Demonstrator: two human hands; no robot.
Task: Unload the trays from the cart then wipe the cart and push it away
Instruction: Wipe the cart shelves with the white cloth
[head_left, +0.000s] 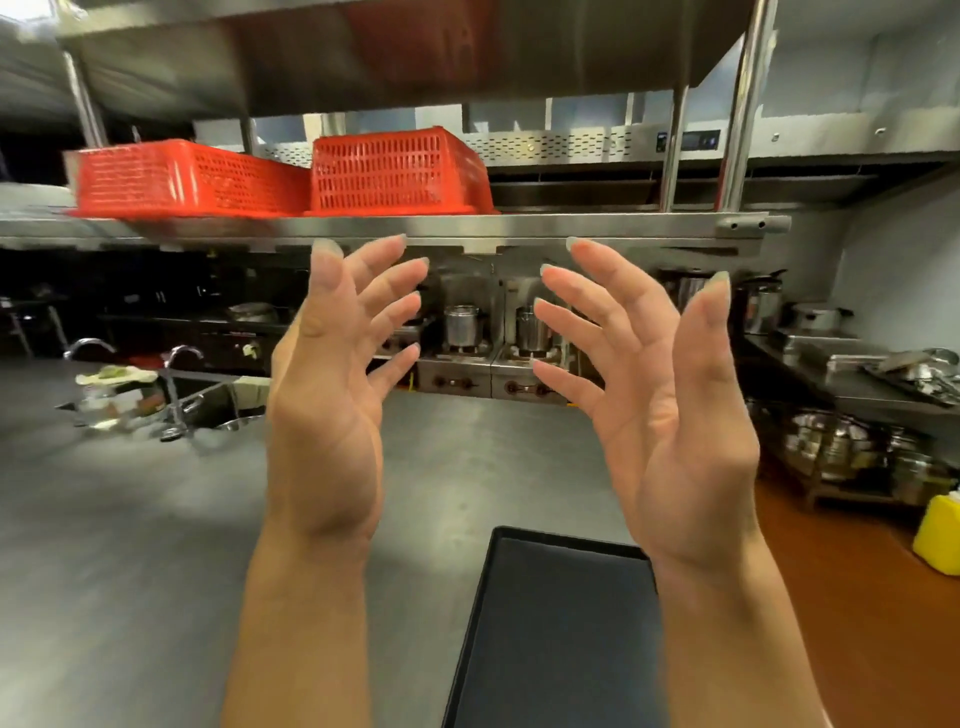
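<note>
A dark tray (556, 634) lies flat on the grey tabletop (130, 545) at six o'clock, below the raised left hand (332, 395) and right hand (670, 410), both empty, fingers spread, palms facing each other.

A: Hands?
B: Left hand (332, 395), right hand (670, 410): raised, fingers spread, holding nothing.
A: Below?
B: One dark tray (561, 634) on steel counter (130, 545). Two red baskets (291, 174), overturned, on shelf (571, 224).
</note>
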